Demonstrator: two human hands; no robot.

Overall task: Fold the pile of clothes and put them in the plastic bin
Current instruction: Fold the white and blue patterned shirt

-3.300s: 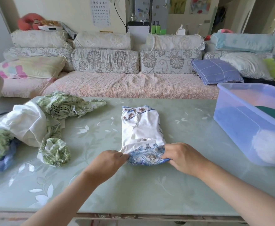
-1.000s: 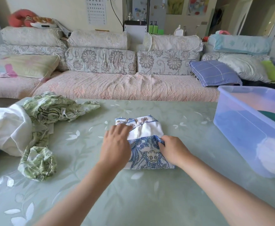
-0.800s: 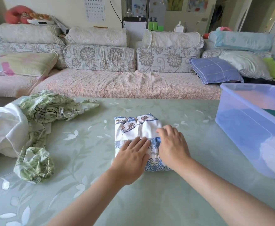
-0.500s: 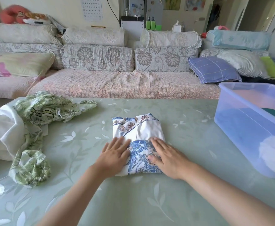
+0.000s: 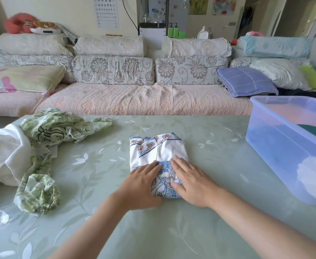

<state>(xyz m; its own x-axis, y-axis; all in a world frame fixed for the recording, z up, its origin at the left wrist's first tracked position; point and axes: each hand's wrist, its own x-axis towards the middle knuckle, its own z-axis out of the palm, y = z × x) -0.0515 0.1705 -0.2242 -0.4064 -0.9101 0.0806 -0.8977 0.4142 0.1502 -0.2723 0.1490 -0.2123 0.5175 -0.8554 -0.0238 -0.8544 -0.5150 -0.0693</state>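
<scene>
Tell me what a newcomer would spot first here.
The left hand and right hand press flat on a folded blue-and-white garment in the middle of the table. A rumpled pile of green and white clothes lies at the left. A translucent blue bin with clothes inside stands at the right.

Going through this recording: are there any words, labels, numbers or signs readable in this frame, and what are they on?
No words or numbers can be read.
Wall chart: rows of E-shaped symbols turned different ways; smaller rows blurred.
Green bottles: labels too small.
Magnets on the grey door: blurred.
</scene>
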